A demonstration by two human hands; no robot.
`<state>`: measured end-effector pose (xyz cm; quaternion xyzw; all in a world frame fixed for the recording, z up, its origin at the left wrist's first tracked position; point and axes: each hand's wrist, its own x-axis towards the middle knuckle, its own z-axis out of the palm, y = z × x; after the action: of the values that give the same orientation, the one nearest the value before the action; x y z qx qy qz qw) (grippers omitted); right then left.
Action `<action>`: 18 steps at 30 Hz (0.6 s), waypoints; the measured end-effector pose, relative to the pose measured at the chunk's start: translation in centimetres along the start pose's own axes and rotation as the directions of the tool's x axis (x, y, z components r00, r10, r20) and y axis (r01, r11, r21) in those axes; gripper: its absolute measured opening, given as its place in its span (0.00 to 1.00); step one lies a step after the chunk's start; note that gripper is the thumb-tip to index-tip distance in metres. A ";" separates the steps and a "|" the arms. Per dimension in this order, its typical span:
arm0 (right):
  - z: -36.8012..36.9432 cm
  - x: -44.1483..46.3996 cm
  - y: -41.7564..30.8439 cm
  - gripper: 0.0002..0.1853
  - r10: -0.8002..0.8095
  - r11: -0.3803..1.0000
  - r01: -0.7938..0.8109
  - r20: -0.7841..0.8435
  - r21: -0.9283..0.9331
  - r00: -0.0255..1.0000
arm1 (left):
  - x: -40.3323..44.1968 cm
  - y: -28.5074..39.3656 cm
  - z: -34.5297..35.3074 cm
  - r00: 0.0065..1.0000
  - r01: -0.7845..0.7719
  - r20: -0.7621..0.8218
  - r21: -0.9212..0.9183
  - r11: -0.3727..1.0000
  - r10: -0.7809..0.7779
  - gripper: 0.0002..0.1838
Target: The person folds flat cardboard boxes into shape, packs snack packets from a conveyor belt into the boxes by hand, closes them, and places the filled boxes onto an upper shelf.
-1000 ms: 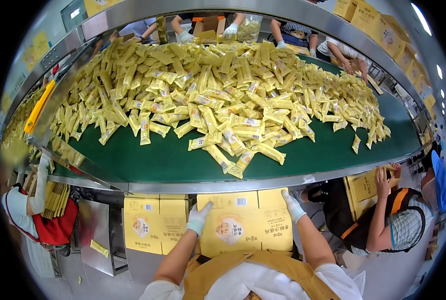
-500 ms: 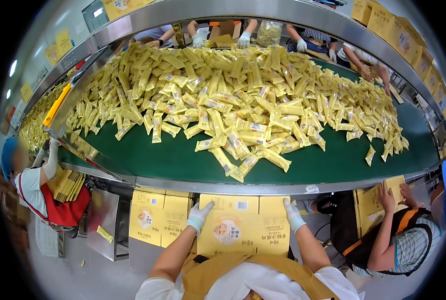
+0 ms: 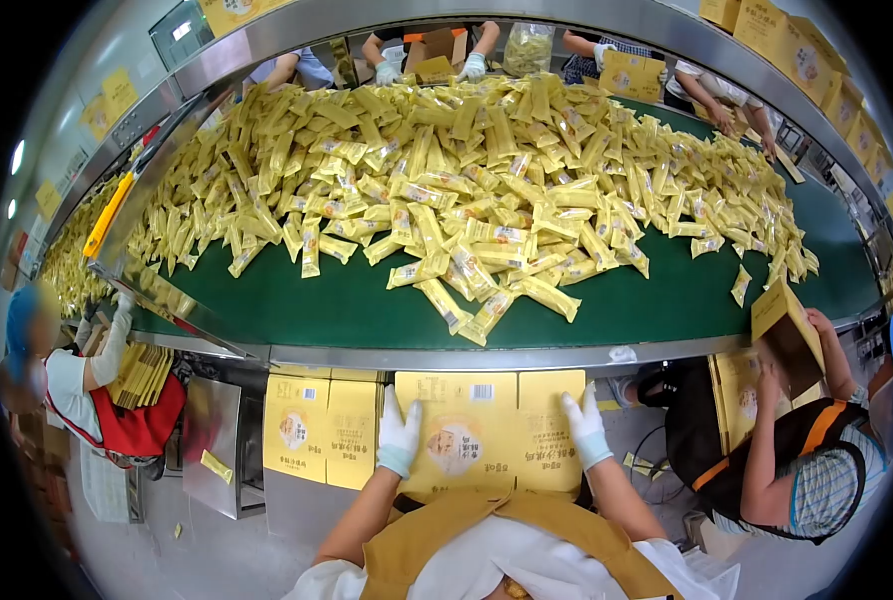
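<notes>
A stack of flattened yellow cardboard boxes [image 3: 487, 430], printed with a round picture and dark characters, lies in front of me below the conveyor edge. My left hand [image 3: 400, 430], in a white glove, is at the stack's left edge with fingers stretched upward and thumb apart. At the right edge, my right hand [image 3: 588, 428], also gloved, has its fingers pointing up and spread from the thumb. Both hands border the cardboard; whether they press on it I cannot tell. Left of my left hand lies another stack of yellow flat boxes [image 3: 312, 430].
A green conveyor belt [image 3: 337, 315] with a metal edge carries a big heap of yellow wrapped snacks [image 3: 467, 190]. Co-workers stand across the belt and on both sides. The person at right holds an opened box [image 3: 789, 335]. A metal stand [image 3: 210, 440] is at left.
My thumbs have come off the cardboard's face and my fingers now point upward at its sides. The right-hand co-worker has lifted and opened a box. The view has shifted slightly.
</notes>
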<state>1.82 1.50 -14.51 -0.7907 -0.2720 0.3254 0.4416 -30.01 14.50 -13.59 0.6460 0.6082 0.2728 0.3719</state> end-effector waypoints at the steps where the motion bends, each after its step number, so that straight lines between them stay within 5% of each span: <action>1: -0.3 -0.5 0.2 0.43 -0.020 0.993 0.015 0.041 0.116 0.999 | -0.3 0.4 -0.7 0.999 -0.011 0.033 -0.131 0.991 0.016 0.39; 3: -1.7 -2.9 -4.6 0.39 -0.079 0.938 0.037 0.107 0.343 0.991 | -0.9 2.0 -2.2 0.994 -0.026 0.091 -0.387 0.922 0.066 0.37; 4: -1.7 -3.7 -4.9 0.29 -0.128 0.899 0.092 0.057 0.428 0.990 | -1.4 2.4 -2.8 0.994 -0.022 0.083 -0.486 0.874 0.071 0.35; 7: -3.1 -5.6 -5.5 0.26 -0.111 0.809 0.094 -0.006 0.580 0.994 | -2.8 3.9 -5.3 0.982 -0.035 0.107 -0.705 0.708 0.155 0.31; 10: -4.7 -6.6 -8.1 0.25 -0.197 0.757 0.277 -0.198 0.592 0.960 | -3.9 9.3 -8.4 0.928 -0.041 0.147 -0.873 0.485 0.343 0.35; 11: -5.5 -7.2 -10.5 0.26 -0.239 0.742 0.355 -0.271 0.569 0.932 | -4.2 9.1 -8.9 0.881 -0.013 0.234 -0.857 0.515 0.412 0.38; 13: -7.7 -6.7 -10.8 0.27 -0.300 0.761 0.438 -0.339 0.478 0.892 | -4.9 8.0 -10.1 0.751 0.028 0.398 -0.816 0.577 0.527 0.43; 14: -8.2 -6.3 -11.4 0.25 -0.412 0.720 0.554 -0.386 0.417 0.825 | -4.6 11.6 -11.2 0.592 -0.056 0.514 -0.742 0.668 0.621 0.47; 15: -8.8 -5.3 -11.1 0.27 -0.448 0.742 0.575 -0.383 0.343 0.807 | -4.7 11.9 -10.3 0.439 -0.098 0.381 -0.880 0.464 0.814 0.45; 17: -8.7 -5.5 -11.0 0.28 -0.422 0.777 0.550 -0.394 0.307 0.816 | -4.1 13.5 -8.8 0.170 -0.247 0.348 -0.891 0.382 0.922 0.39; 18: -8.5 -5.7 -11.0 0.29 -0.406 0.796 0.532 -0.398 0.289 0.823 | -4.1 13.6 -8.6 0.155 -0.228 0.382 -0.884 0.409 0.911 0.38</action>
<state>3.01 -1.94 0.03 -0.6349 -0.3176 0.1204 0.6939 -29.49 11.95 2.80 0.7003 -0.1380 0.2305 0.6614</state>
